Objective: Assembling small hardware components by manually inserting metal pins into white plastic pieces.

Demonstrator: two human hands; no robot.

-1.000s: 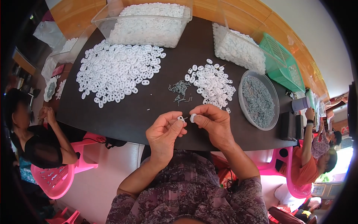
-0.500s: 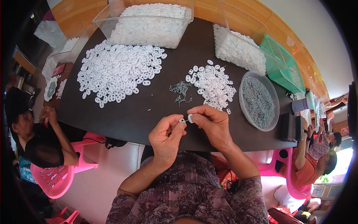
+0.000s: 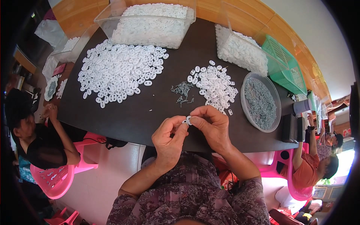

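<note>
My left hand [image 3: 167, 138] pinches a small white plastic piece between thumb and forefinger. Thumb and forefinger of my right hand [image 3: 213, 127] grip a white oval plastic piece [image 3: 188, 119], which meets the left one above the table's near edge. The fingertips partly hide both pieces. Beyond my hands lies a little heap of grey screws [image 3: 182, 90]. To its right spreads a pile of small white pieces [image 3: 216, 84]; a larger pile of white ovals with two holes [image 3: 120, 73] covers the table's left part.
Two clear bins, left [image 3: 103, 20] and right [image 3: 279, 62], hold white pieces at the back. A round tub [image 3: 278, 116] of grey screws, a green basket [image 3: 275, 48] and a black box [image 3: 288, 127] stand right. People sit at both sides on pink chairs [image 3: 56, 180].
The two white pieces, apart before with a thin pin between them, now touch. My hands have drawn slightly closer together. The person on the right has shifted an arm.
</note>
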